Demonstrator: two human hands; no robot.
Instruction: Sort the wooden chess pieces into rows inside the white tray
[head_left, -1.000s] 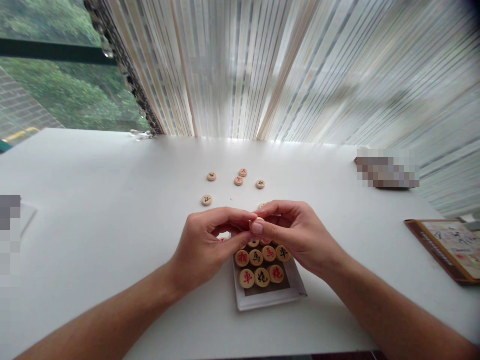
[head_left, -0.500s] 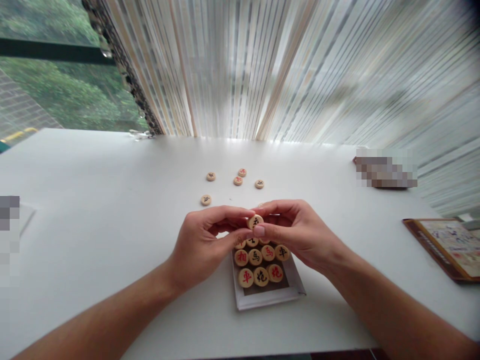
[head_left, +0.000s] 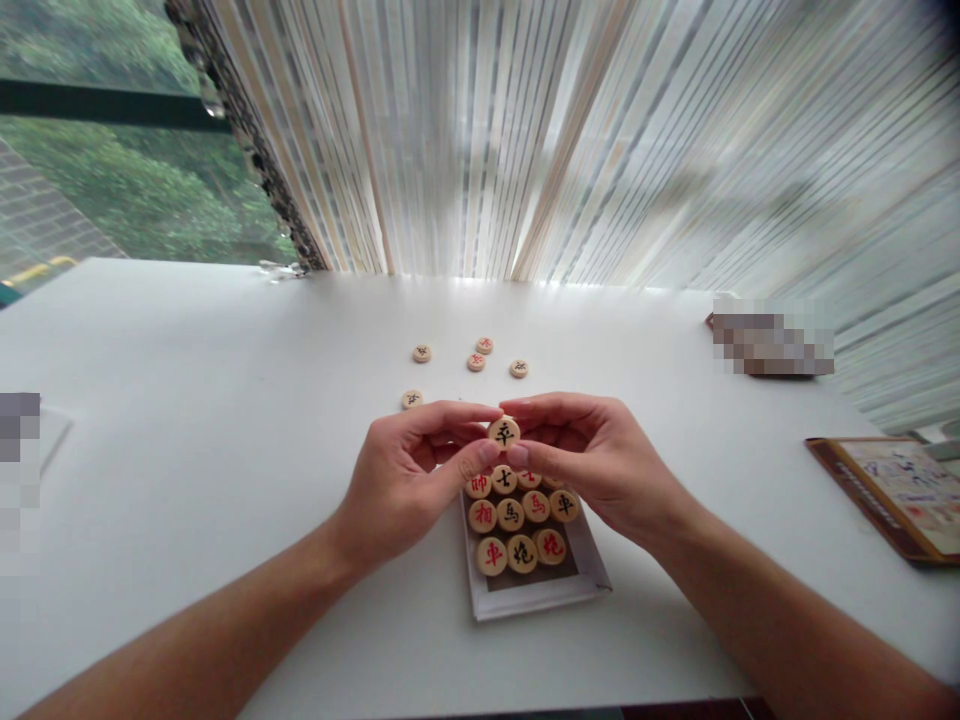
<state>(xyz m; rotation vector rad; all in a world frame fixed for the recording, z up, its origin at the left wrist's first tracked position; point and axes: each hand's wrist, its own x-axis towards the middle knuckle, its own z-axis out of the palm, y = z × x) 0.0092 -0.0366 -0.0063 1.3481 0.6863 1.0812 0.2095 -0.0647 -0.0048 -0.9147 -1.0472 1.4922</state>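
Observation:
A round wooden Chinese chess piece (head_left: 504,433) with a black character faces me, pinched between the fingertips of both hands. My left hand (head_left: 412,480) grips its left side and my right hand (head_left: 592,455) its right side. Just below them lies a shallow white box (head_left: 529,602) with a dark bottom. Rows of red and black chess pieces (head_left: 523,553) lie face up in it; my fingers partly cover the far rows. Beyond my hands, several loose pieces lie on the white table, among them a red-marked piece (head_left: 476,362) and a black-marked piece (head_left: 412,400).
The white table (head_left: 187,400) reaches back to a striped string curtain (head_left: 465,140) and a window at the left. On the right are a brown-edged board or booklet (head_left: 900,495) and a blurred brown object (head_left: 772,343). A partly blurred pale item (head_left: 52,435) sits at the left edge.
The held chess piece has been turned, so its character now stands upright facing me. Both hands have shifted slightly up, uncovering more of the pieces in the box.

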